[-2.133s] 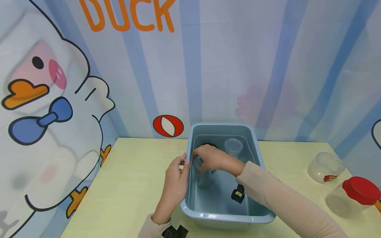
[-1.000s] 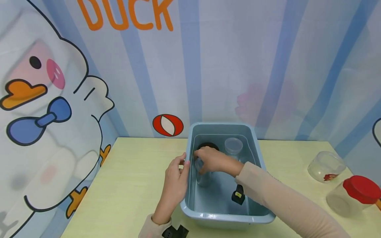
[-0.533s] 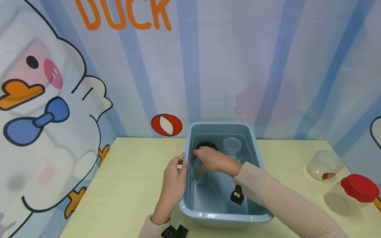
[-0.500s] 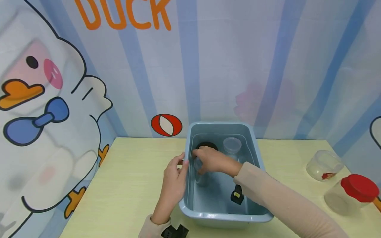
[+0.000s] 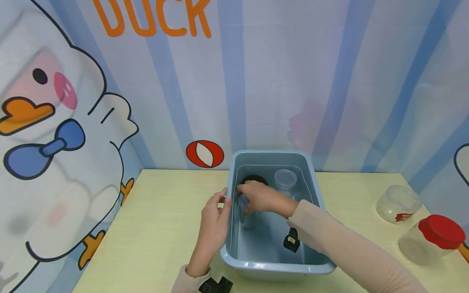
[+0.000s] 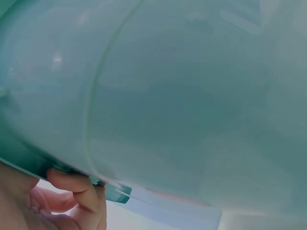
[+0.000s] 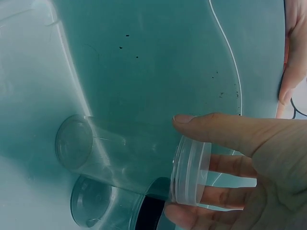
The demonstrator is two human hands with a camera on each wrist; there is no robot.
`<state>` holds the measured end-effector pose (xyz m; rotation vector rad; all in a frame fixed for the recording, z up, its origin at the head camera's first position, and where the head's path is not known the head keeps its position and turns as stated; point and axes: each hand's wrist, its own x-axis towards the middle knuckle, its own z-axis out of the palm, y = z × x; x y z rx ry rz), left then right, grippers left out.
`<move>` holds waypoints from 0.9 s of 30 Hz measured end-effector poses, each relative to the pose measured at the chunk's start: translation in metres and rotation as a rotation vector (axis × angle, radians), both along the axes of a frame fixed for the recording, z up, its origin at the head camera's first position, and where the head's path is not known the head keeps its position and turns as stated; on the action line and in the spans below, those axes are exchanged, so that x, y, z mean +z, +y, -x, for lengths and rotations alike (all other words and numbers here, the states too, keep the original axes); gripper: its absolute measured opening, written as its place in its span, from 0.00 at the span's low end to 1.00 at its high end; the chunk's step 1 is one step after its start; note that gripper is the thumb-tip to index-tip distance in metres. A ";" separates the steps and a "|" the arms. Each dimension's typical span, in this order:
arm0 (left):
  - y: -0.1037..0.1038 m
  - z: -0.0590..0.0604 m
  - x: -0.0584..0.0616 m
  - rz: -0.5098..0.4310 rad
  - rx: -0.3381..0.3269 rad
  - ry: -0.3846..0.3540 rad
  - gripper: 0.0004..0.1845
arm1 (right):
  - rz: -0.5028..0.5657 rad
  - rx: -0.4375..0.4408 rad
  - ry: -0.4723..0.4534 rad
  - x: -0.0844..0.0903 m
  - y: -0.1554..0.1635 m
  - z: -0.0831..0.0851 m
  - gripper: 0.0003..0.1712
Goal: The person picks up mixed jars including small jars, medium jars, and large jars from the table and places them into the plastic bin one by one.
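Note:
A grey-blue plastic tub (image 5: 282, 268) stands on the table. At its left rim, my left hand (image 5: 214, 221) grips the edge with bent fingers, seen under the rim in the left wrist view. Inside the tub, my right hand (image 5: 264, 198) holds a tall clear jar (image 7: 129, 153) by its translucent lid (image 7: 191, 170), thumb on one side and fingers on the other. Against that jar is another clear jar (image 7: 91, 203) with a black lid (image 5: 254, 179), partly hidden behind the right hand in the head view. A third jar with a clear lid (image 5: 286, 179) stands at the tub's back right.
On the table (image 5: 165, 211) to the right are a clear low jar (image 5: 398, 203) and a clear jar with a red lid (image 5: 442, 232). A printed duck curtain (image 5: 271, 81) hangs close behind the table. Small dark specks dot the tub's inner wall.
The right hand has shifted very slightly at the jar, and more of the black lid behind it shows than two seconds ago. The left hand stays at the rim.

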<state>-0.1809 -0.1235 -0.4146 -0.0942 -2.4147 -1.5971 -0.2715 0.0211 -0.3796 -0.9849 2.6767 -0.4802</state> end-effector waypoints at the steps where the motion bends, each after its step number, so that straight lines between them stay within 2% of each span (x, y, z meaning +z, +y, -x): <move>1: 0.000 0.000 0.000 0.004 0.001 -0.001 0.23 | 0.002 -0.002 -0.001 0.000 0.000 0.000 0.28; 17: 0.000 -0.001 0.007 0.064 -0.002 -0.044 0.23 | 0.016 0.018 -0.004 0.002 0.002 0.000 0.27; 27: -0.003 -0.003 0.010 0.075 -0.042 -0.058 0.24 | 0.016 0.019 -0.009 0.001 0.002 0.000 0.27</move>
